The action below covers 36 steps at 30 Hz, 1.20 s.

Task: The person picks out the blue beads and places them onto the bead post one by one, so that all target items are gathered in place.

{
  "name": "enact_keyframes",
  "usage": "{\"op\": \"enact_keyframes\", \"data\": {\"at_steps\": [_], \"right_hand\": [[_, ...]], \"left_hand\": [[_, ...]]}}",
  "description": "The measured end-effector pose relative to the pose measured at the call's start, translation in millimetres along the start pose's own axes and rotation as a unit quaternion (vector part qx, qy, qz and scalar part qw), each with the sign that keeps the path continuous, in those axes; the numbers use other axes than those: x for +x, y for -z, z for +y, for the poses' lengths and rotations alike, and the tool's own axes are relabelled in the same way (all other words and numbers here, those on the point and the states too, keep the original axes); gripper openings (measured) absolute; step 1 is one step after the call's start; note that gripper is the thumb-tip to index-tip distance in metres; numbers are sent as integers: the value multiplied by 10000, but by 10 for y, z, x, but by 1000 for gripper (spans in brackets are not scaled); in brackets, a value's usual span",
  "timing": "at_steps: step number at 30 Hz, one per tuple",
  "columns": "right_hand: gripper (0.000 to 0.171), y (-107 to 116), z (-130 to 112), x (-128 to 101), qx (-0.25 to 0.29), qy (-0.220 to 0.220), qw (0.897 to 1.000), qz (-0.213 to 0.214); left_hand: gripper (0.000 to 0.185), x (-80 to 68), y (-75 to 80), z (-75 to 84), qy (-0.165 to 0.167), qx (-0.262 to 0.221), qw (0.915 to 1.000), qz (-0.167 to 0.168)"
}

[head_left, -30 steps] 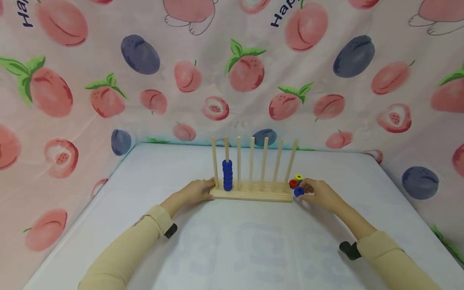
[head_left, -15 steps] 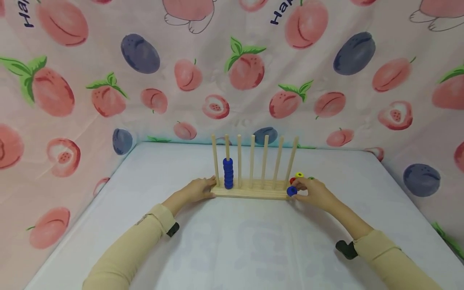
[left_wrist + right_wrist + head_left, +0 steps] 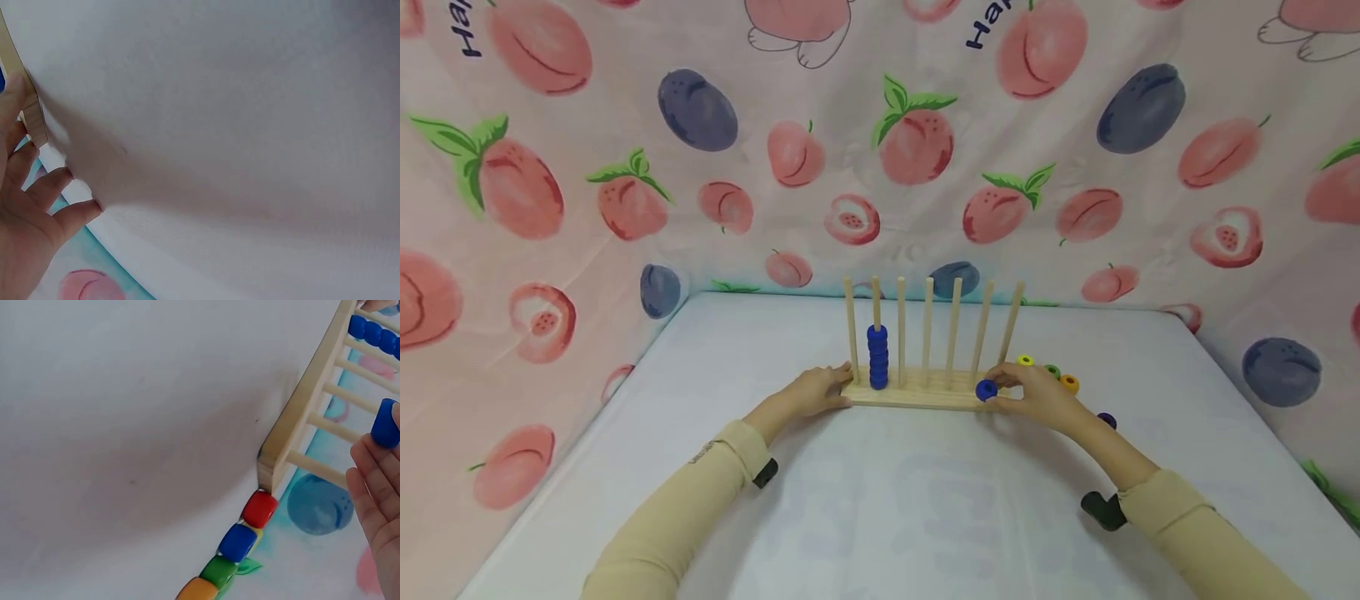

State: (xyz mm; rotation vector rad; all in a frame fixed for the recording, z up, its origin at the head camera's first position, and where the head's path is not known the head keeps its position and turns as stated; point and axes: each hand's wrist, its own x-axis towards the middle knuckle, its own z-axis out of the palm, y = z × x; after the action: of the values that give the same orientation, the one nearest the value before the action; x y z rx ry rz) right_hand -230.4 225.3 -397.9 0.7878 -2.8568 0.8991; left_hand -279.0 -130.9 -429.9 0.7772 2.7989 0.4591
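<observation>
A wooden rack [image 3: 917, 398] with several upright pegs stands on the white table [image 3: 880, 500]. Its second peg from the left carries a stack of blue beads [image 3: 877, 357]. My left hand [image 3: 820, 392] rests against the rack's left end, fingers [image 3: 37, 187] straight on the base. Just in front of the rack's right part, my right hand [image 3: 1026, 392] pinches one blue bead [image 3: 986, 389], seen again as the blue bead [image 3: 385, 423] at my fingertips in the right wrist view. Loose beads lie right of the rack: yellow [image 3: 1025, 361], green [image 3: 1052, 371], orange [image 3: 1070, 383].
A dark blue bead [image 3: 1107, 420] lies alone on the table behind my right wrist. In the right wrist view, red [image 3: 260, 509], blue [image 3: 237, 542], green [image 3: 219, 571] and orange beads lie in a row by the rack's corner. Fruit-print cloth [image 3: 880, 142] walls the table.
My right hand picked a blue bead from the loose pile and carried it leftward along the front of the rack. The left hand stayed at the rack's left end.
</observation>
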Motion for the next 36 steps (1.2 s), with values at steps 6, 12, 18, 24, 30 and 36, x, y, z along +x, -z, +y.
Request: {"op": "enact_keyframes", "data": {"at_steps": [6, 12, 18, 24, 30, 36], "right_hand": [[31, -10, -110, 35, 41, -43, 10000, 17], [32, -30, -173, 42, 115, 19, 9999, 33], [30, -43, -230, 74, 204, 153, 9994, 230], [31, -63, -287, 110, 401, 403, 9977, 356], [32, -108, -345, 161, 412, 680, 9952, 568], [33, -175, -397, 222, 449, 674, 9946, 647]], "left_hand": [[56, -2, 3, -9, -90, 67, 9999, 40], [56, -16, -7, 9, -33, 99, 9999, -18], [55, -17, 11, 2, -104, 132, 9998, 46], [56, -21, -5, -17, -170, 19, 9998, -29], [57, 5, -18, -14, -177, 23, 9998, 35], [57, -14, -3, 2, -62, 12, 10000, 33]]}}
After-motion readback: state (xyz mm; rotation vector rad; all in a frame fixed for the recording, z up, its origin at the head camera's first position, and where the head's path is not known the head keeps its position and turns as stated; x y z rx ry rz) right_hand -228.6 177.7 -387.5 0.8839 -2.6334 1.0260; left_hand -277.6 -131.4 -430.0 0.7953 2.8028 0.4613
